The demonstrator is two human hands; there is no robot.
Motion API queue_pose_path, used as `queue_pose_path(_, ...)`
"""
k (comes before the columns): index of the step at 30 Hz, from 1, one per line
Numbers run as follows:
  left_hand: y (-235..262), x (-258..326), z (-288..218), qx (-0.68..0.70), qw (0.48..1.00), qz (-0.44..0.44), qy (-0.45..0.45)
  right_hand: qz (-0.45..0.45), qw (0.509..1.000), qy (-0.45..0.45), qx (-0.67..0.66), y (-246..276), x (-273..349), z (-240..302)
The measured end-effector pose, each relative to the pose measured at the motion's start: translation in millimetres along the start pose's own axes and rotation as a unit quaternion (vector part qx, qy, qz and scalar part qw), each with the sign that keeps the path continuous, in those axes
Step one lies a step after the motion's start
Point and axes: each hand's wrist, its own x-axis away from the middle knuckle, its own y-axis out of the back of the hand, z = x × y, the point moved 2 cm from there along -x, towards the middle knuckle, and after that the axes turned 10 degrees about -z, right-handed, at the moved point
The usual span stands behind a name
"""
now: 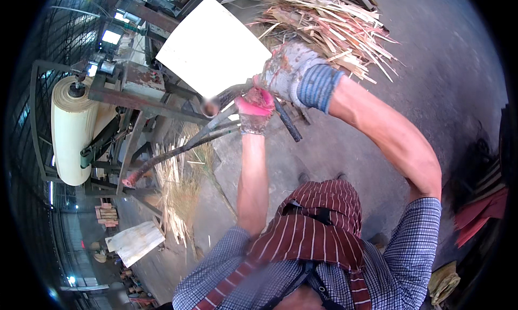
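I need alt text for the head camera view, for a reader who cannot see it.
Two gloved hands, left hand and right hand, grip the dark metal handles of a tool beside a pale flat sheet. Wood strips lie piled behind; a large cream roll stands at left.

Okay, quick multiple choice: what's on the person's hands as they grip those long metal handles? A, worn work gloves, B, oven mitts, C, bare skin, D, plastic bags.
A: the right hand wears a stained grey glove with a blue ribbed cuff, the left hand a pink-backed one, both shut on the long metal handles.
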Motion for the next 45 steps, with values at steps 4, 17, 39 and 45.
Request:
queue_pose_path(4,-6.4,26.7,-3.9,-0.052,0.999,0.009,-0.005,-0.007,0.999,0.045,0.001,9.0,-17.8,27.2)
queue_pose_path(17,24.7,-10.6,6.9,0.054,0.994,-0.050,0.081,0.158,0.985,-0.059,-0.042,41.7,-2.5,38.3)
queue_pose_path(39,37.1,-40.8,7.9,0.041,0.991,-0.001,0.131,0.120,0.984,-0.133,0.007,-55.7,29.7,57.4)
queue_pose_path(45,21.5,-25.3,9.3,0.043,0.994,0.031,0.095,0.034,0.995,-0.077,0.048,21.7,21.5,67.0)
